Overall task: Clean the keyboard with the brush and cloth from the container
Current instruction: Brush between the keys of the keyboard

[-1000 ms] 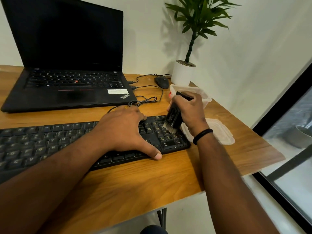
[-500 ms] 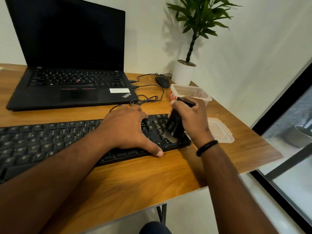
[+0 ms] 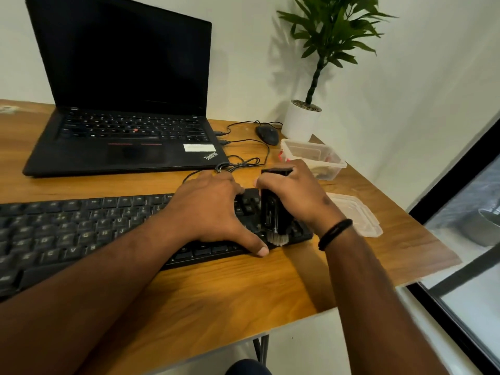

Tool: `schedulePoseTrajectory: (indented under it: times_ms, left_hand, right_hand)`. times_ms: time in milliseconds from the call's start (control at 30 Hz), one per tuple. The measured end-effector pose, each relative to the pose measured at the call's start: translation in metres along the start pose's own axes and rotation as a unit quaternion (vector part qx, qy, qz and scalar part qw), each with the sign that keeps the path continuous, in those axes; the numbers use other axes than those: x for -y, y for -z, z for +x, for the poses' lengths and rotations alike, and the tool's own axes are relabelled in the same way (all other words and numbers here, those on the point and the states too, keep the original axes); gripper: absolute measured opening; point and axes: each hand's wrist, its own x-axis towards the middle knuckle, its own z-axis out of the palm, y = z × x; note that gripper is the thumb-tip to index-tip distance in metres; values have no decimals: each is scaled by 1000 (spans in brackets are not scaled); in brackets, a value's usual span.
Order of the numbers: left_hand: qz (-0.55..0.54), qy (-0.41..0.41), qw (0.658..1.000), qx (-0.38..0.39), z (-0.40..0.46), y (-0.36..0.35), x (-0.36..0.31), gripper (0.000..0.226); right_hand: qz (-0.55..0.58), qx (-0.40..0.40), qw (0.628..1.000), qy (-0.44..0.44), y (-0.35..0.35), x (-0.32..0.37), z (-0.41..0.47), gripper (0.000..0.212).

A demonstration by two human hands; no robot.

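Keyboard: I see the black keyboard (image 3: 89,231) lying flat on the wooden desk (image 3: 230,290), just in front of the laptop.
Brush: the black brush (image 3: 273,212) stands nearly upright over the keyboard's right end, its pale bristles touching the keys at the front edge.
Right hand: my right hand (image 3: 293,196) is curled round the brush body, gripping it from the right side; a black band sits on that wrist.
Left hand: my left hand (image 3: 211,209) rests flat on the keys just left of the brush, fingers spread, thumb reaching over the front edge onto the desk.
Container: the clear container (image 3: 313,158) sits behind the right hand, something pale inside; I cannot tell whether it is the cloth.
Lid: the clear lid (image 3: 357,215) lies flat right of the keyboard.
Beyond: open laptop (image 3: 121,87) with dark screen, mouse (image 3: 267,134), potted plant (image 3: 311,77) by the wall.
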Motion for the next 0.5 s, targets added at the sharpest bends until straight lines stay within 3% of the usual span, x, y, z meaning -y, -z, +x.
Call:
schedulePoseTrajectory:
  times_ms: [67, 233, 300, 433, 500]
  left_hand:
    - [1, -2, 1000, 0, 0, 0, 0, 131]
    - [13, -7, 1000, -3, -1, -1, 1, 134]
    - [8, -3, 1000, 1, -1, 0, 1, 134]
    - [5, -1, 1000, 9, -2, 1, 0, 134]
    - [5, -3, 1000, 9, -1, 1, 0, 134]
  right_hand:
    - [-27, -19, 999, 13, 0, 2, -2, 27]
    - [-33, -194, 978, 65, -19, -5, 2, 29]
    - [-19, -193, 978, 74, -16, -9, -6, 29]
    - [19, -92, 992, 79, 4, -15, -22, 26]
    - [57, -111, 988, 94, 7, -19, -28, 28]
